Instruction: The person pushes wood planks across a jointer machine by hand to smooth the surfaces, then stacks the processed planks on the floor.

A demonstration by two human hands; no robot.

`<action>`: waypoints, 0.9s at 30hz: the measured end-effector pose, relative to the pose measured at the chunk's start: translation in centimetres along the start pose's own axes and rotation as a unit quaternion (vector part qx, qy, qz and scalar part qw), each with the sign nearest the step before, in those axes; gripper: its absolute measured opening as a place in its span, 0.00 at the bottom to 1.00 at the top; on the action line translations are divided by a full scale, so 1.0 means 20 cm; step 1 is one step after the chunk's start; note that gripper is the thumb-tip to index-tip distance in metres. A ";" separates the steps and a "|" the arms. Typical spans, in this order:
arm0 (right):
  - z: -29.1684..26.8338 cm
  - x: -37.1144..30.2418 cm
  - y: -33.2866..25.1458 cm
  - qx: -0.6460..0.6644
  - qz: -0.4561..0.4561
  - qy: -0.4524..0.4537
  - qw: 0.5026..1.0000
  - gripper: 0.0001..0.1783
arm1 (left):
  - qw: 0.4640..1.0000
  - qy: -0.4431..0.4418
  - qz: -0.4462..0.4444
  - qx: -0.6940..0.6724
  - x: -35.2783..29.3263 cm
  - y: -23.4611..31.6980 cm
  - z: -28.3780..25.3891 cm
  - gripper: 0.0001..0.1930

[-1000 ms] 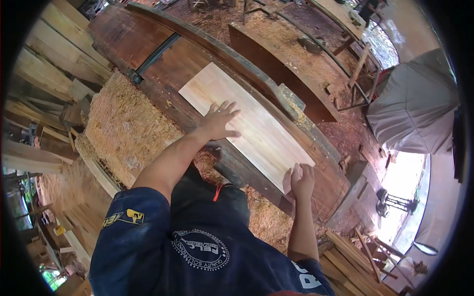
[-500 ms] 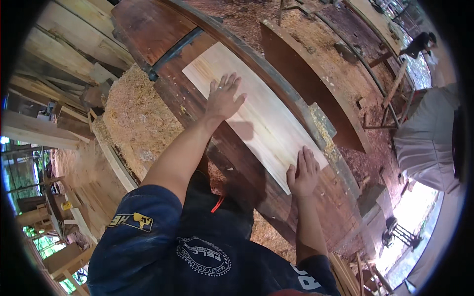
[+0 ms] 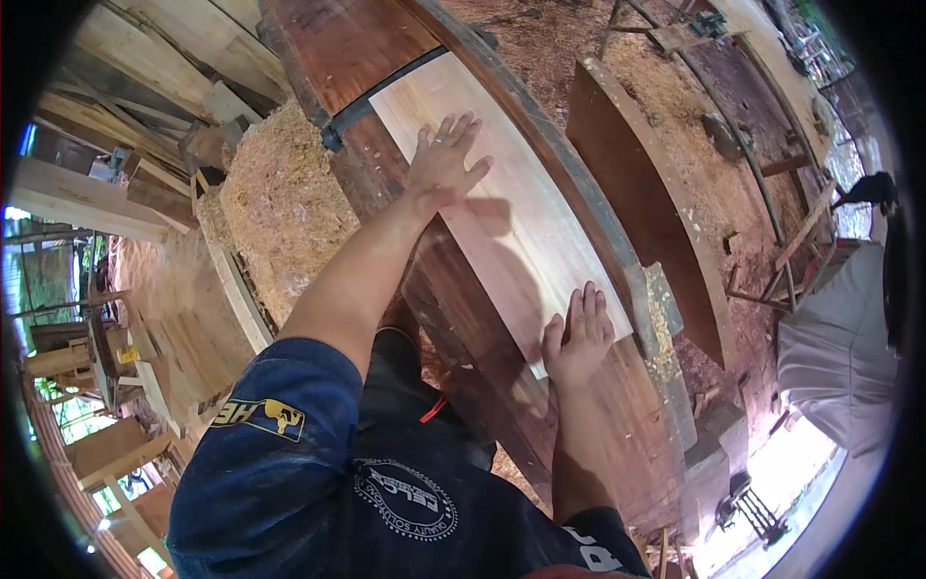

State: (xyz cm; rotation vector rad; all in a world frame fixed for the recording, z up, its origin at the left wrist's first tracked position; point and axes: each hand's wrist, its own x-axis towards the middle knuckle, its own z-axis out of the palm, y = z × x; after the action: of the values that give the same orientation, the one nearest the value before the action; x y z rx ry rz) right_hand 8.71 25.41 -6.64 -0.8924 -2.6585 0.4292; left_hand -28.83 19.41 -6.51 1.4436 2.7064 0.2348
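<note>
A pale, flat wooden board (image 3: pixel 521 232) lies lengthwise on a reddish-brown wooden machine bed (image 3: pixel 627 425). Its far end meets a dark slot (image 3: pixel 391 89) that crosses the bed. Along its right side runs a long wooden fence (image 3: pixel 569 159). My left hand (image 3: pixel 446 159) rests palm down on the board's far half, fingers spread, a ring on one finger. On the near end lies my right hand (image 3: pixel 581 340), its fingers stretched flat and the thumb apart by the corner. Neither hand grips anything; both press on the board's top face.
A big heap of sawdust (image 3: pixel 285 198) rises left of the bed. Stacked planks (image 3: pixel 154 58) fill the far left. Right of the fence stands a long curved brown panel (image 3: pixel 646 193). Grey draped cloth (image 3: pixel 834 338) hangs at the right. Wood chips (image 3: pixel 662 318) lie along the fence's near end.
The board has slid away from me along the bed, both hands with it, and the gap between its far end and the dark slot has closed. The whole view has shifted slightly.
</note>
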 end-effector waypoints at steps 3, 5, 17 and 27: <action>0.03 0.03 -0.02 0.000 0.006 -0.003 1.000 0.29 | 1.000 0.002 0.000 0.003 0.04 -0.06 0.00 0.41; 0.05 0.05 -0.03 0.010 -0.005 0.016 1.000 0.28 | 1.000 0.007 -0.002 0.003 0.06 -0.07 0.01 0.41; 0.08 0.14 -0.10 -0.015 -0.002 -0.003 1.000 0.28 | 1.000 0.012 0.005 -0.012 0.11 -0.17 -0.01 0.40; 0.12 0.23 -0.17 -0.023 -0.004 -0.005 1.000 0.28 | 0.999 0.041 0.007 -0.023 0.16 -0.25 -0.03 0.38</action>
State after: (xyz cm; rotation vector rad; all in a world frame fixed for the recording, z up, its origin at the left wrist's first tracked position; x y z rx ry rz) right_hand 2.55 25.26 -6.70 -0.8960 -2.6902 0.3722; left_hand -34.72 19.27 -6.62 1.4718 2.7365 0.3614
